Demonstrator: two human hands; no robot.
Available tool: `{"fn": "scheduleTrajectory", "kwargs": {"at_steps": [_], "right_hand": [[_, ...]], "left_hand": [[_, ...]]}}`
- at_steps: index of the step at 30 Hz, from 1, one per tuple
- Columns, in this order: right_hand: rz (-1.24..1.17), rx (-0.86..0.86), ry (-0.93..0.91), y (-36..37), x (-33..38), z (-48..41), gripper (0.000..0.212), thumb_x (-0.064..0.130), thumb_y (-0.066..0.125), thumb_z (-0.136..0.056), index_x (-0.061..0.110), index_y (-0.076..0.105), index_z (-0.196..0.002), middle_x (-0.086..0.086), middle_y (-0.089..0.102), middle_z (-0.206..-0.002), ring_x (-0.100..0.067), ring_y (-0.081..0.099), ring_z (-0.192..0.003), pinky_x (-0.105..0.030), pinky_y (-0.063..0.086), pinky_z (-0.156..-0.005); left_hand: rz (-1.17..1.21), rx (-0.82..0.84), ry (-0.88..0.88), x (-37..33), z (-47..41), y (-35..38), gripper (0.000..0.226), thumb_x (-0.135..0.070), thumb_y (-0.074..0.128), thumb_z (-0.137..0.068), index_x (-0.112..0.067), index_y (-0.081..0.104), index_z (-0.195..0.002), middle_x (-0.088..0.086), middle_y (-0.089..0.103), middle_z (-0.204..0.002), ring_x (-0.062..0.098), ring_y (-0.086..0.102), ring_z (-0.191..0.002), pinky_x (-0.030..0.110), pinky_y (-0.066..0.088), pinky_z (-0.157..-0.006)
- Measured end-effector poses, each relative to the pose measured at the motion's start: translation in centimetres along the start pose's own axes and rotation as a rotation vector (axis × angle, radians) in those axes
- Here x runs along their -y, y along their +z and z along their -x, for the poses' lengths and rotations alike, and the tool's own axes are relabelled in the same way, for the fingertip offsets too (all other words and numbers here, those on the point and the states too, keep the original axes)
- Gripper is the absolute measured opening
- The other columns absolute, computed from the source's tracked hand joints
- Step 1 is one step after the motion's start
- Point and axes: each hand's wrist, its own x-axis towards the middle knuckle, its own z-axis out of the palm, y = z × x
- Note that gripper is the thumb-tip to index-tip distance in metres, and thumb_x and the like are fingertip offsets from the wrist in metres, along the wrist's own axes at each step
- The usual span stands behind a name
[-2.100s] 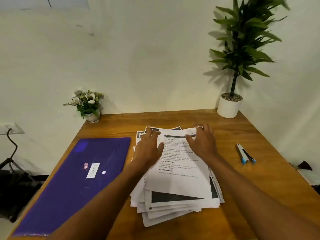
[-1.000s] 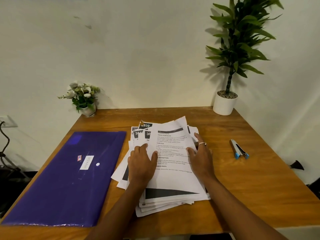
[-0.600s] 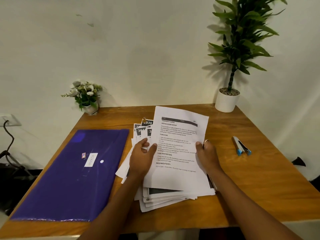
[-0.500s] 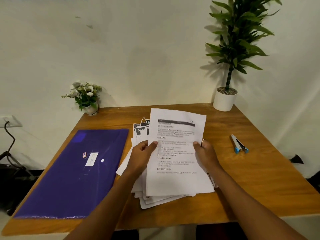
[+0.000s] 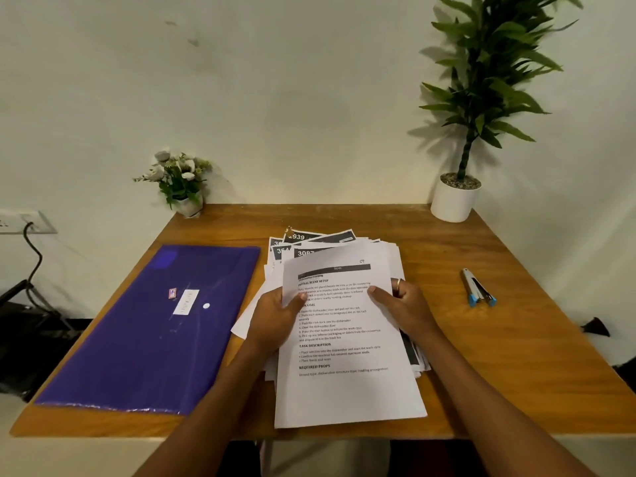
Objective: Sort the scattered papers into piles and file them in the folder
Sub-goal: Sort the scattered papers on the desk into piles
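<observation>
both hands hold one printed sheet [image 5: 347, 383] over the middle of the wooden table [image 5: 516, 356]. the left hand [image 5: 275, 321] grips the sheet's left edge, its thumb lying across the printed face and its fingers curled out of sight behind the paper. the right hand [image 5: 406, 311] grips the right edge the same way, thumb on the face beside the text and fingers curled round the back, with a ring [image 5: 398, 283] on one finger. the sheet carries a dark header bar and bold headings, and its near end reaches the table's front edge. under and behind it lies the loose stack of papers [image 5: 382, 253], fanned unevenly, with black header blocks and white numbers showing at the far end. whether the held sheet is lifted free of the stack or rests on it, i cannot tell. the purple folder [image 5: 148, 332] lies flat and closed on the left side of the table, just beside the stack, a white label and a small white button on its front. well apart to the right of the papers lies a stapler [image 5: 478, 289] with blue tips. a small pot of white flowers [image 5: 180, 182] stands at the far left corner and a tall green plant in a white pot [image 5: 457, 197] at the far right corner, both against the pale wall. a wall socket [image 5: 20, 222] with a black cable shows at the left edge.
</observation>
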Motion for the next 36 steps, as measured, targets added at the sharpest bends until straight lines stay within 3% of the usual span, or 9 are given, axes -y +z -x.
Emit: {"fn": "scheduleTrajectory", "kwargs": {"at_steps": [5,8,13,15,18,22,26,30,36], "right_hand": [[0.040,-0.044,0.012,-0.1,0.6,0.6,0.009,0.026,0.072,-0.094,0.025,0.070,-0.103,0.002,0.076,-0.111,-0.017,0.075,-0.095,-0.041,0.063,-0.083],[0.070,-0.156,0.039,-1.6,0.6,2.0,0.012,0.021,0.069,-0.096,0.025,0.067,-0.107,0.000,0.074,-0.116,-0.013,0.073,-0.093,-0.028,0.062,-0.073],[0.303,-0.489,0.076,-7.0,-1.1,7.0,0.054,0.013,0.066,-0.092,0.019,0.048,-0.143,0.003,0.067,-0.118,-0.016,0.065,-0.097,-0.024,0.052,-0.067],[0.512,-0.619,0.154,-8.8,-1.8,9.5,0.062,0.020,0.071,-0.089,0.019,0.040,-0.143,-0.005,0.065,-0.124,-0.024,0.062,-0.097,-0.036,0.053,-0.077],[0.907,-0.828,0.193,-10.0,-2.4,11.4,0.091,0.026,0.079,-0.078,0.014,0.027,-0.152,-0.020,0.044,-0.148,-0.039,0.042,-0.133,-0.056,0.033,-0.108],[0.951,-0.419,-0.193,-9.3,-2.0,10.0,0.080,0.025,0.070,-0.084,0.020,0.034,-0.155,-0.005,0.028,-0.165,-0.027,0.017,-0.154,-0.059,0.019,-0.122],[1.100,0.146,-0.182,-7.6,-2.4,7.8,0.069,0.067,0.033,-0.100,0.035,0.026,-0.160,0.010,0.008,-0.170,-0.016,-0.002,-0.158,-0.049,0.001,-0.127],[1.182,0.065,-0.033,-7.5,-2.9,7.9,0.090,0.081,0.006,-0.087,0.032,0.013,-0.162,0.006,-0.001,-0.171,-0.022,-0.005,-0.158,-0.048,-0.003,-0.126],[1.236,-0.228,0.262,-9.0,-4.1,10.2,0.082,0.077,0.012,-0.094,0.030,0.011,-0.162,-0.001,0.000,-0.171,-0.029,-0.004,-0.158,-0.055,-0.002,-0.124]], "left_hand": [[0.056,0.004,0.052,0.0,0.0,0.1,0.030,-0.036,0.062,-0.100,-0.017,0.069,-0.121,-0.006,0.077,-0.110,0.013,0.075,-0.096,0.030,0.063,-0.076],[-0.012,0.015,0.088,0.0,0.1,0.4,0.026,-0.036,0.062,-0.099,-0.018,0.072,-0.115,-0.012,0.076,-0.107,0.002,0.072,-0.096,0.018,0.059,-0.075],[-0.268,0.024,0.108,0.9,-0.3,0.6,0.032,-0.053,0.066,-0.092,-0.031,0.071,-0.114,-0.020,0.071,-0.107,0.003,0.068,-0.091,0.028,0.057,-0.082],[-0.513,0.050,0.193,1.2,-0.6,0.9,0.040,-0.063,0.066,-0.087,-0.036,0.069,-0.116,-0.024,0.064,-0.110,0.004,0.060,-0.095,0.029,0.049,-0.082],[-0.686,0.043,0.272,1.5,-1.1,1.1,0.050,-0.072,0.063,-0.084,-0.038,0.067,-0.120,-0.017,0.062,-0.119,0.009,0.053,-0.106,0.036,0.044,-0.088],[-0.792,0.022,0.264,1.7,-1.4,1.1,0.056,-0.075,0.058,-0.083,-0.037,0.066,-0.124,-0.003,0.057,-0.136,0.024,0.044,-0.126,0.050,0.037,-0.101],[-0.807,0.015,0.289,1.7,-0.9,1.0,0.065,-0.080,0.047,-0.082,-0.038,0.063,-0.128,-0.005,0.051,-0.148,0.026,0.037,-0.139,0.057,0.026,-0.111],[-0.814,-0.011,0.287,2.5,-0.9,0.3,0.070,-0.083,0.040,-0.083,-0.037,0.061,-0.131,-0.006,0.049,-0.150,0.022,0.038,-0.142,0.060,0.025,-0.115],[-0.804,-0.018,0.310,2.7,-0.9,0.0,0.071,-0.083,0.040,-0.083,-0.035,0.063,-0.129,-0.005,0.052,-0.149,0.020,0.041,-0.140,0.056,0.027,-0.114]]}}
